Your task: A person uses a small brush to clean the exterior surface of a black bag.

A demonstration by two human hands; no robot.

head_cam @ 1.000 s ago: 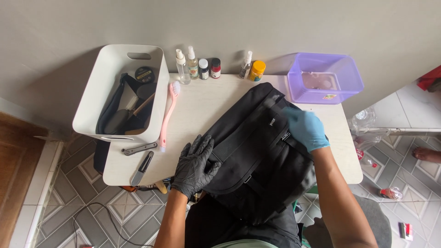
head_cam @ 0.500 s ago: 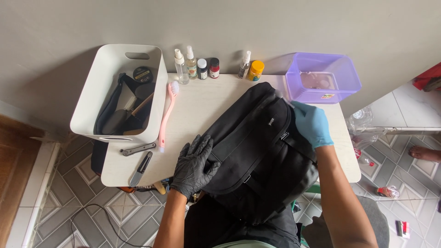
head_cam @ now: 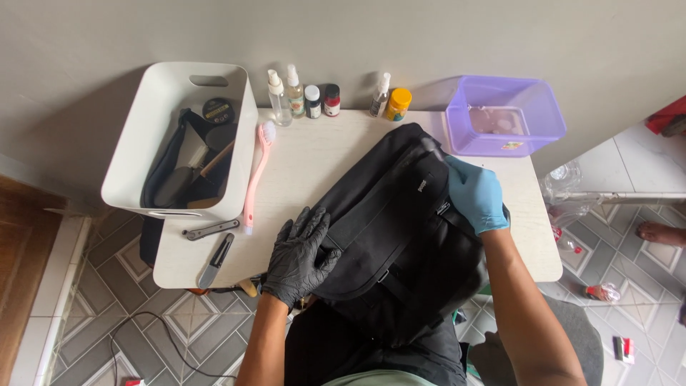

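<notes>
The bag's (head_cam: 400,236) near end hangs off the table (head_cam: 314,164) edge and merges with dark clothing below. The right hand (head_cam: 475,194) covers part of its right side. Items in the white bin (head_cam: 153,136) overlap and are hard to tell apart. Bottle labels are too small to make out. A foot (head_cam: 661,232) is cut off at the right edge.

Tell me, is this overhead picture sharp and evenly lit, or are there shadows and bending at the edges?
Head view: soft, even daylight, no glare; faint shadows fall on the wall behind the white bin and purple tub. The black bag loses detail in its darkness. Both hands, left and right, look sharp. The wide lens splays the bin's walls.
</notes>
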